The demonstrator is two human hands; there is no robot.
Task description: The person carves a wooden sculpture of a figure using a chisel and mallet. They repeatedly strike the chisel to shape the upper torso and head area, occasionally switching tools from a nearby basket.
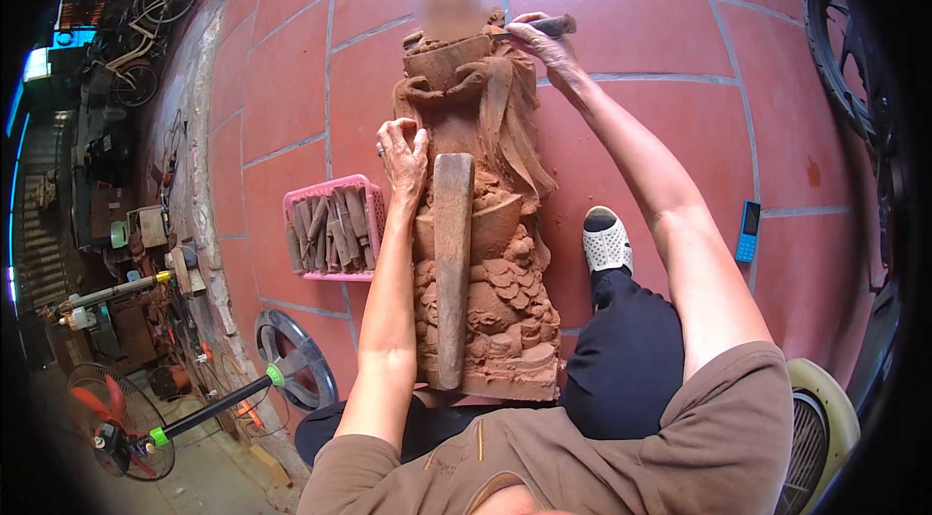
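A carved reddish-brown wooden statue (497,219) lies on its back on the floor before me, its head end farthest away. In my right hand (549,49) is a chisel (555,26) with a dark wooden handle. Its handle points right, and its tip meets the carving by the shoulder, among wood chips. My left hand (401,161) is at the statue's left side, near the sleeve. Its fingers are loosely bent, with the thumb apart and nothing visible between them. A long wooden mallet (452,263) lies lengthwise on the statue's lower half.
A pink basket (335,183) of wooden-handled tools stands left of the statue. A blue phone (748,232) lies on the red tiles at right. Beyond it are a wheel (837,39) and a pale fan (825,408). Another fan (121,423) stands at lower left.
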